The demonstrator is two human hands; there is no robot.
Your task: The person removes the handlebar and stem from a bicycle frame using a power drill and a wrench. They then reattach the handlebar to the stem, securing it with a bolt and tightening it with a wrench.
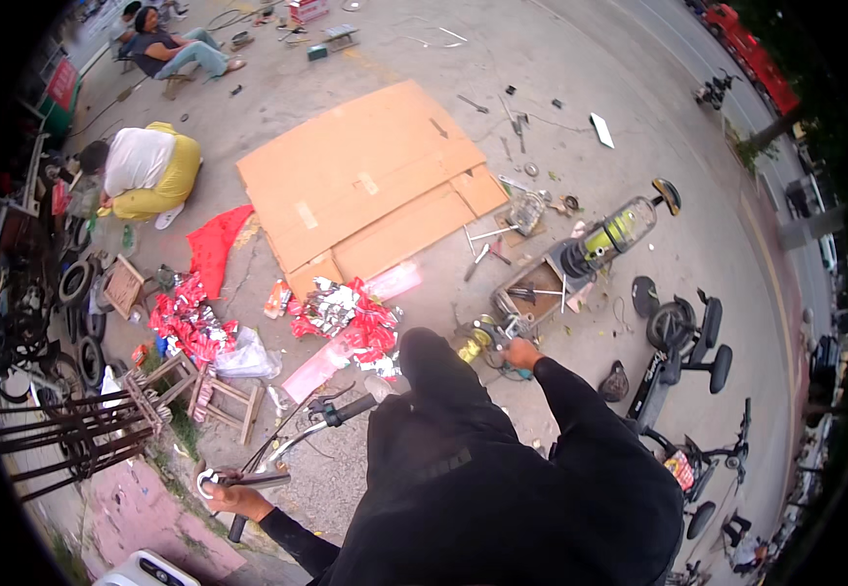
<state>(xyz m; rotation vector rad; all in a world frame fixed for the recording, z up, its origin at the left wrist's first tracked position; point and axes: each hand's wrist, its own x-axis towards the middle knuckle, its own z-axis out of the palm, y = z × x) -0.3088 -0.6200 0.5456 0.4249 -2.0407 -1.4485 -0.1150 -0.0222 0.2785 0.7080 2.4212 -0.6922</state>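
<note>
My left hand (238, 501) is at the lower left, its fingers closed round a white ring-shaped thing (207, 483), perhaps a roll of tape. Right beside it are a short metal tube (266, 480) and a bicycle handlebar (309, 431) with a black grip (356, 407). My right hand (522, 354) reaches forward past my knee, fingers curled; what they grip is too small to make out. Next to it lie a yellow-green tool (475, 342) and a teal tool (515, 373), at the near end of an open metal toolbox (533, 299).
Flattened cardboard (355, 181) covers the ground ahead. Red and silver wrapping (351, 317), wooden stools (233, 405) and tyres (74, 281) lie left. A yellow-green cylinder machine (619, 230) leans by the toolbox; an electric scooter (673, 356) stands right. A person (155, 171) crouches far left.
</note>
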